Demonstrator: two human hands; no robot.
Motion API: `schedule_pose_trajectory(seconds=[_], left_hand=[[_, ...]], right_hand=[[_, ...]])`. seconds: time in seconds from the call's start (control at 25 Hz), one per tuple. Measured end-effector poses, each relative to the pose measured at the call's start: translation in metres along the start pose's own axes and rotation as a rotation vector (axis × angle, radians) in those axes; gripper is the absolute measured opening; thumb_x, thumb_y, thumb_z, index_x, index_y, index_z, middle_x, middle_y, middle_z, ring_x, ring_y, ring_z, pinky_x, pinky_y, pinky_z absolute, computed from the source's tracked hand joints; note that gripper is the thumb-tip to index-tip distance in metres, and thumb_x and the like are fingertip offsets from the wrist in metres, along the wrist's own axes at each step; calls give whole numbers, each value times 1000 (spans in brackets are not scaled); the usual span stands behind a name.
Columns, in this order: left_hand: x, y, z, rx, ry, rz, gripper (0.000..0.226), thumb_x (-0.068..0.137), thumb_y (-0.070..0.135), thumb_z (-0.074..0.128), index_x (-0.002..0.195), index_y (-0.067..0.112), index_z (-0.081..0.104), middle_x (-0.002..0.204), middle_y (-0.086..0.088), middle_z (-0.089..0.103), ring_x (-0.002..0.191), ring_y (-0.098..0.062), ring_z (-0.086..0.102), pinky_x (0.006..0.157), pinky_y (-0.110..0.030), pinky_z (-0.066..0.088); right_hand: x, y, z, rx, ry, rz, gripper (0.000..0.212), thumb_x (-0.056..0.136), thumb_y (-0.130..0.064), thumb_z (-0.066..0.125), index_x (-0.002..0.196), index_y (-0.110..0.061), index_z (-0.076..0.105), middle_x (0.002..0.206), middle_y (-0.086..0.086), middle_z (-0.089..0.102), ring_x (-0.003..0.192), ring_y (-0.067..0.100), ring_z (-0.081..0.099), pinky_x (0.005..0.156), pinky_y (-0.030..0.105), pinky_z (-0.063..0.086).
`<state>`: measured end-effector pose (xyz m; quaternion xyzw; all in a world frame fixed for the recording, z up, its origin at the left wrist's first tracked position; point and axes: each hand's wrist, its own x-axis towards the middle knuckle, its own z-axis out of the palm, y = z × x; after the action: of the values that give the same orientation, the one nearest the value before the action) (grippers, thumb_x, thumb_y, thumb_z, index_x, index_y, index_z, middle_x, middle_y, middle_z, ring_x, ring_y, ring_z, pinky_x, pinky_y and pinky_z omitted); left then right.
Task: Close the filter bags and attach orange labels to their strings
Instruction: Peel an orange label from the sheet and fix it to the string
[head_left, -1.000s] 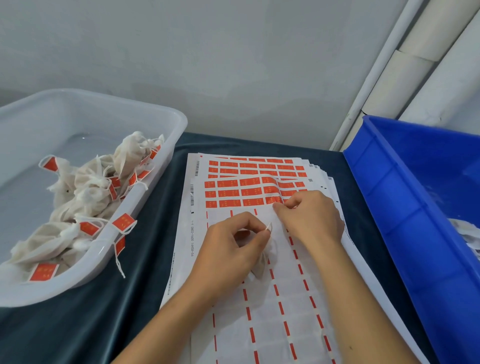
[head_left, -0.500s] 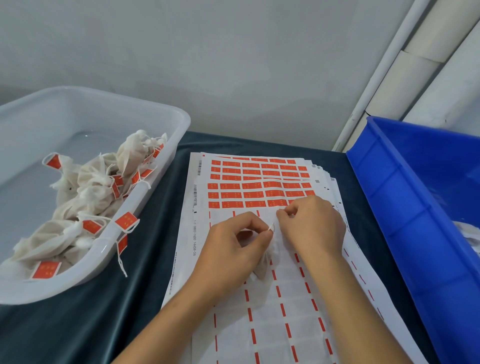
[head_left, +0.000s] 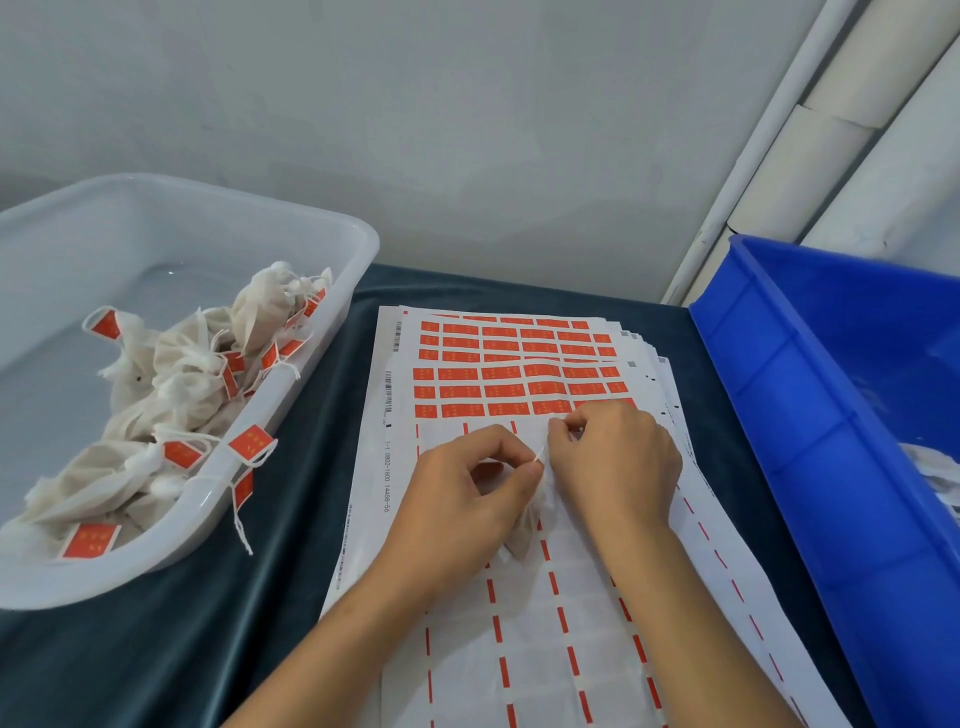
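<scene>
Surface: a dark teal velvety cloth (head_left: 156, 649) is spread over the table, and every bin and sheet is laid on it.
Wall: a plain pale grey wall (head_left: 467, 130) is seen at 12 o'clock; white pipes (head_left: 810, 156) are run up the corner at 1 o'clock.
Label sheets: a fanned stack of label sheets (head_left: 519, 649) is laid at the centre; rows of orange labels (head_left: 498, 391) are left at its far end, while the near part is stripped to white backing with red dashes.
Left hand (head_left: 462, 509): the string (head_left: 539, 457) is pinched between thumb and forefinger, and the filter bag (head_left: 524, 535) is kept under the curled fingers, on the sheets just below centre.
Right hand (head_left: 618, 462): the fingers are curled with the tips pinched together at the edge of the lowest label row; what is held cannot be told.
White bin (head_left: 332, 244): set at 9 o'clock, filled with closed bags (head_left: 176, 384) bearing orange tags; some tags and strings are hung over the rim.
Blue bin (head_left: 831, 415): placed at 3 o'clock; something white is partly seen inside.
</scene>
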<state>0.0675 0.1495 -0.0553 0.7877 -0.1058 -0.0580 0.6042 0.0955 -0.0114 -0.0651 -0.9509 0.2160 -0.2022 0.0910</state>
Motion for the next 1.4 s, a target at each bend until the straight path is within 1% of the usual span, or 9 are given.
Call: schedule_pose_trajectory(seconds=[0.2, 0.32, 0.48, 0.68, 0.88, 1.0, 1.12, 1.28, 1.4], left_hand=[[0, -2, 0, 6, 1, 1, 13, 97, 32, 72, 85, 35, 72, 91, 24, 71, 95, 2, 68, 89, -21, 56], [0, -2, 0, 4, -1, 1, 13, 97, 33, 72, 85, 36, 72, 92, 24, 72, 96, 1, 68, 89, -22, 55], [1, -3, 0, 21, -1, 9, 14, 97, 32, 72, 84, 37, 71, 92, 26, 71, 96, 3, 68, 87, -19, 54], [1, -4, -1, 24, 0, 18, 14, 97, 32, 72, 84, 38, 72, 93, 26, 71, 97, 4, 67, 85, -15, 52], [2, -4, 0, 24, 4, 6, 13, 97, 34, 72, 84, 38, 71, 93, 28, 71, 96, 7, 66, 84, -14, 51], [2, -4, 0, 29, 2, 4, 13, 97, 34, 72, 84, 38, 71, 93, 29, 70, 95, 8, 66, 82, -11, 49], [3, -4, 0, 24, 1, 0, 13, 97, 34, 72, 84, 37, 72, 93, 28, 71, 96, 7, 66, 83, -13, 49], [2, -4, -1, 24, 1, -4, 13, 97, 33, 72, 84, 36, 72, 93, 27, 71, 97, 6, 66, 85, -15, 51], [2, -3, -1, 27, 0, -8, 13, 97, 33, 72, 84, 35, 72, 94, 27, 71, 97, 6, 66, 85, -14, 50]], right_hand=[[0, 1, 2, 70, -15, 24, 23, 95, -47, 68, 89, -27, 77, 95, -7, 78, 58, 8, 53, 53, 12, 31], [2, 3, 1, 77, -29, 4, 23, 95, -46, 67, 87, -27, 77, 96, -7, 78, 58, 8, 55, 55, 12, 35], [1, 3, 0, -24, -22, -104, 28, 99, -47, 61, 89, -25, 76, 89, -5, 76, 64, 11, 59, 64, 22, 54], [0, 3, -2, -84, 12, -211, 28, 99, -46, 59, 98, -24, 76, 92, -5, 76, 65, 7, 50, 68, 18, 43], [6, 8, -5, -119, -54, -252, 29, 100, -48, 57, 109, -27, 76, 99, -7, 76, 68, 8, 49, 75, 20, 48], [9, 11, -9, -79, -89, -178, 34, 96, -56, 59, 113, -32, 75, 106, -8, 75, 76, 9, 54, 79, 24, 53], [5, 13, -9, 19, -103, -91, 38, 91, -60, 65, 116, -33, 75, 116, -9, 74, 90, 12, 65, 84, 29, 56], [1, 12, -7, 74, -78, -76, 32, 93, -54, 66, 112, -31, 77, 117, -7, 74, 85, 8, 57, 83, 26, 53], [0, 11, -7, 72, -83, -85, 31, 95, -53, 64, 112, -31, 77, 116, -7, 74, 87, 9, 59, 85, 27, 54]])
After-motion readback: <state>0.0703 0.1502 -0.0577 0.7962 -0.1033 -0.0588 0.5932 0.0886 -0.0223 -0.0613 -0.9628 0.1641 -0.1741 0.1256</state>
